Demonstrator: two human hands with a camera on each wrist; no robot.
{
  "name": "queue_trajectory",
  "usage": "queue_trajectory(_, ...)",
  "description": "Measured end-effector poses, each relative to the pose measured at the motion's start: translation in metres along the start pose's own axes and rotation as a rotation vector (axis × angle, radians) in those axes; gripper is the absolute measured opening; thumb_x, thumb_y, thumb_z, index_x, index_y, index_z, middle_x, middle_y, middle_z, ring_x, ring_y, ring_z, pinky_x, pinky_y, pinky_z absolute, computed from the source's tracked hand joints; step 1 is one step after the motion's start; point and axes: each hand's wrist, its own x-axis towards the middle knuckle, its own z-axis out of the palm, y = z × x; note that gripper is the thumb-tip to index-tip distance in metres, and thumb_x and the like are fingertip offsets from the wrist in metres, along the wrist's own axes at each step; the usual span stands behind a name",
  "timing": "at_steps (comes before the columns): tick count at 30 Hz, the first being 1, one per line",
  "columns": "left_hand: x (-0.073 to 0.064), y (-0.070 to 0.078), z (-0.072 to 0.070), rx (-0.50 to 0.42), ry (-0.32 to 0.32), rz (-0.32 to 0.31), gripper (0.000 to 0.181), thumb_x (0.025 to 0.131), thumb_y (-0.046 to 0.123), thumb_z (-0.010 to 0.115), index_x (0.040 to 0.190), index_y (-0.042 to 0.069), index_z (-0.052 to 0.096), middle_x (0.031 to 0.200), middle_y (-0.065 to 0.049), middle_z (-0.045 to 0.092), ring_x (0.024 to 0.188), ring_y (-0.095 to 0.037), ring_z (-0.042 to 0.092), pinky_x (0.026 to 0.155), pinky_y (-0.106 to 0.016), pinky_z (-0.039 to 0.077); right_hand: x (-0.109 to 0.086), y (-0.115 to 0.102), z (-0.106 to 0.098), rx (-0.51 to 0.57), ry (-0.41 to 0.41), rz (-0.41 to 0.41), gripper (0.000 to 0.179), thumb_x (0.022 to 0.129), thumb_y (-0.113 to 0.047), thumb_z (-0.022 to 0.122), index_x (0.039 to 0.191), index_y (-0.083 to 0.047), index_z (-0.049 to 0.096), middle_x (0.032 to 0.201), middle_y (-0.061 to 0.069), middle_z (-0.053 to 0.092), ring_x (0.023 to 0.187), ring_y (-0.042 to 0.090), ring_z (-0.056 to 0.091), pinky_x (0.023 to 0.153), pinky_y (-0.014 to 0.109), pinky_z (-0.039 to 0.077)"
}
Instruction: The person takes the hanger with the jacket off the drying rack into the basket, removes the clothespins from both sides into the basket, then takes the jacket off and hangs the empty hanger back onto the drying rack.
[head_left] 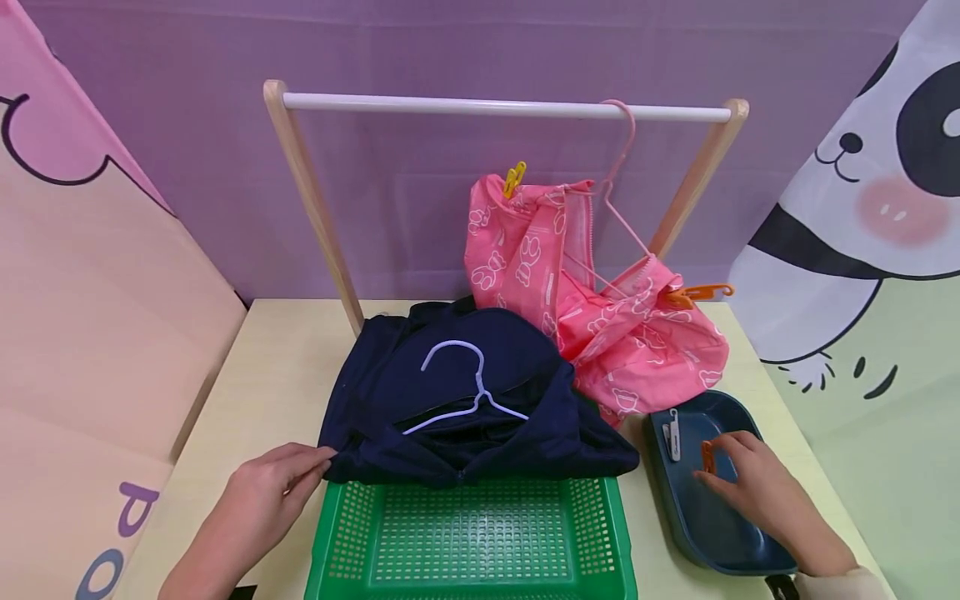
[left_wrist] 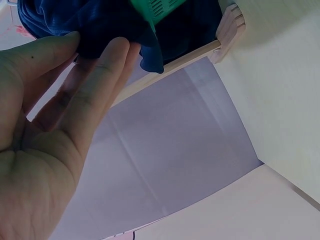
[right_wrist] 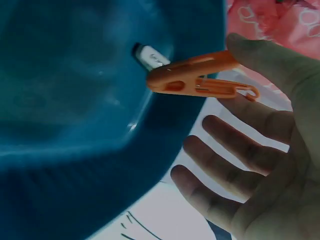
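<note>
A dark navy garment point(head_left: 450, 392) lies across the table and over the back of a green basket. A lilac hanger point(head_left: 480, 379) sits in its opening, the hook uppermost. My left hand point(head_left: 266, 487) pinches the garment's left corner between thumb and fingers; the left wrist view shows the same navy cloth point(left_wrist: 100, 25) at the fingertips. On the other side, my right hand point(head_left: 757, 483) holds an orange clothespin point(right_wrist: 190, 80) by its handle ends, thumb against forefinger, over a dark blue tray point(head_left: 671, 508). Inside that tray lies a white-and-grey clothespin point(head_left: 672, 437).
A rack with a white bar point(head_left: 450, 105) and wooden legs stands behind. From it a pink hanger point(head_left: 626, 142) carries a pink printed garment point(head_left: 525, 258), with a yellow clothespin point(head_left: 514, 179) and another orange clothespin point(head_left: 697, 294) on it. The green basket point(head_left: 622, 542) stands in front.
</note>
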Motion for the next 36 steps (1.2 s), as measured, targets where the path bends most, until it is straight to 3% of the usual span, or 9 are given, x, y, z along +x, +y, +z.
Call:
queue_trajectory(9,-0.001,-0.001,0.000,-0.002,-0.010,-0.007,0.028,0.073,-0.007,0.083,0.096,0.008,0.079,0.090,0.005,0.071,0.077,-0.014,0.068,0.063,-0.029,0.059,0.003,0.011,0.006,-0.061,-0.125,0.034,0.038,0.079,-0.027,0.085,0.100,-0.001,0.067,0.091,0.012,0.059,0.081,0.028,0.060,0.069,0.051,0.059)
queue_trajectory(21,0.000,-0.001,0.000,-0.007,0.001,0.005,0.029,0.072,-0.008,0.083,0.096,0.008,0.079,0.089,0.005,0.071,0.076,-0.013,0.068,0.062,-0.028,0.058,-0.003,-0.004,-0.002,-0.112,-0.115,0.010,0.037,0.080,-0.024,0.084,0.103,-0.001,0.068,0.093,0.013,0.061,0.087,0.034,0.062,0.076,0.054,0.057)
queue_trajectory(28,0.000,-0.002,0.000,-0.003,0.001,0.013,0.029,0.073,-0.008,0.083,0.097,0.008,0.079,0.090,0.005,0.071,0.077,-0.012,0.068,0.062,-0.027,0.058,-0.007,-0.044,-0.016,-0.113,0.009,-0.093,0.038,0.076,-0.022,0.088,0.105,-0.006,0.070,0.098,0.011,0.065,0.089,0.032,0.064,0.074,0.051,0.059)
queue_trajectory(34,-0.001,-0.001,0.000,-0.007,0.007,0.018,0.029,0.072,-0.008,0.083,0.096,0.008,0.079,0.090,0.005,0.071,0.076,-0.012,0.067,0.062,-0.026,0.058,-0.008,-0.084,-0.020,-0.046,0.213,-0.306,0.036,0.073,-0.021,0.090,0.104,-0.014,0.072,0.099,0.001,0.068,0.089,0.020,0.065,0.073,0.041,0.060)
queue_trajectory(36,-0.001,-0.001,0.000,-0.004,0.009,0.019,0.029,0.072,-0.008,0.083,0.096,0.008,0.079,0.089,0.005,0.071,0.076,-0.012,0.068,0.062,-0.027,0.058,-0.006,-0.093,-0.019,-0.004,0.247,-0.373,0.036,0.074,-0.021,0.090,0.105,-0.015,0.072,0.100,-0.002,0.068,0.090,0.016,0.063,0.072,0.038,0.060)
